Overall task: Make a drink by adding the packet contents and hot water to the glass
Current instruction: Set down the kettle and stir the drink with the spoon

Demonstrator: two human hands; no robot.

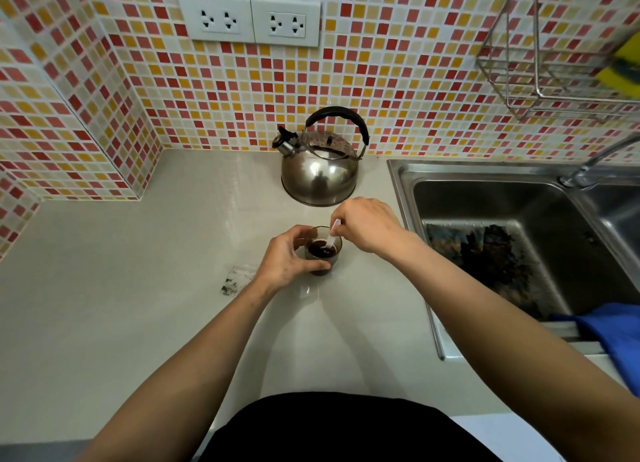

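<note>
Nearest to me, my dark shirt (pixel 346 427) fills the bottom edge of the head view, and both bare forearms reach out from it over the pale countertop (pixel 121 305) toward the glass (pixel 322 250), which stands on the counter in the middle of the scene, nearer than the kettle and left of the sink. My left hand (pixel 287 259) is curled round the glass's left and near side, fingers and thumb closed on its wall to steady it. My right hand (pixel 367 224) hovers over the glass's far right rim, fingers pinched shut on the top of a small white spoon or stirrer (pixel 331 238) whose lower end dips into the drink; I cannot tell which it is. Dark brown liquid already sits in the glass, so I judge that both the packet contents and the hot water have gone in and that stirring is the step in hand. An opened, clear packet (pixel 239 279) with a few dark specks lies flat on the counter just left of my left wrist, seemingly emptied. Farther back the steel kettle (pixel 320 163) stands upright by the tiled wall (pixel 242 91), well apart from my hands. To the right lies the steel sink (pixel 519 240), with a blue cloth (pixel 616 337) draped over its near edge. What remains looks like little: finish mixing and take the stirrer out.
</note>
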